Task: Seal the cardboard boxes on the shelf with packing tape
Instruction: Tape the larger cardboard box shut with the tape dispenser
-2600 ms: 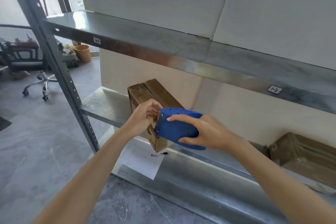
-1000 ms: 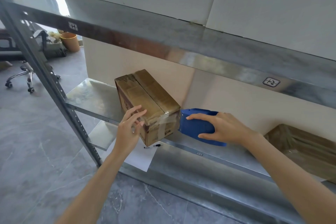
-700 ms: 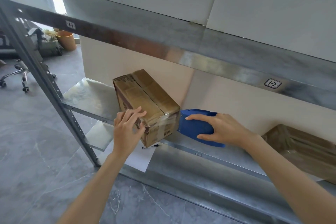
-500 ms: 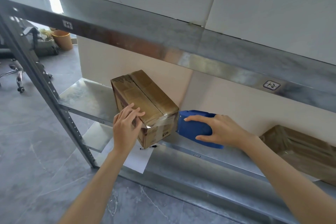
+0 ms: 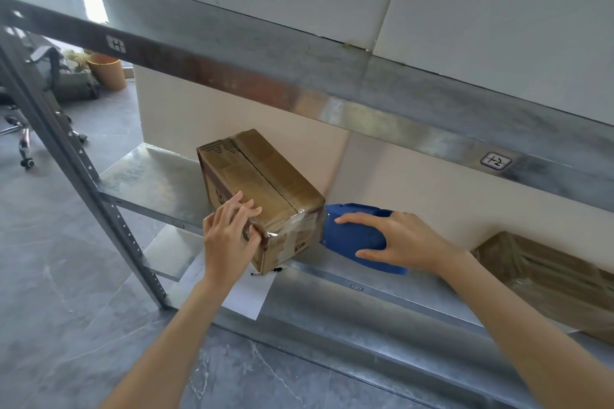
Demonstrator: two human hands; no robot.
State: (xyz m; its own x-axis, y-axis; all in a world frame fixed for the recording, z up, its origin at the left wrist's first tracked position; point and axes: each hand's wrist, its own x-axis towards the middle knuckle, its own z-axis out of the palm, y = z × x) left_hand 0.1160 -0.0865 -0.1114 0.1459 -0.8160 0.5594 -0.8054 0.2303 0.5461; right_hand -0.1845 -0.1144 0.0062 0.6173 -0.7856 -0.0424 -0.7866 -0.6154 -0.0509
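Note:
A brown cardboard box [image 5: 265, 183] lies on the middle metal shelf [image 5: 156, 179], its near corner sticking out over the shelf's front edge. Clear tape shows across its near end. My left hand [image 5: 229, 236] rests with straight fingers on the box's front left face by that corner. My right hand [image 5: 395, 239] grips a blue tape dispenser [image 5: 352, 236], whose front end touches the box's right end face. The dispenser sits low on the shelf beside the box.
A second box wrapped in tape [image 5: 545, 279] lies on the same shelf at the far right. An upper shelf [image 5: 365, 83] overhangs the work. A white paper sheet [image 5: 246, 295] and a pen lie on the lower shelf. The shelf's upright post [image 5: 83, 156] stands left, with an office chair behind.
The dispenser has travelled from the box's front corner round to its right end face. My left hand slid down along the front face and presses near the corner.

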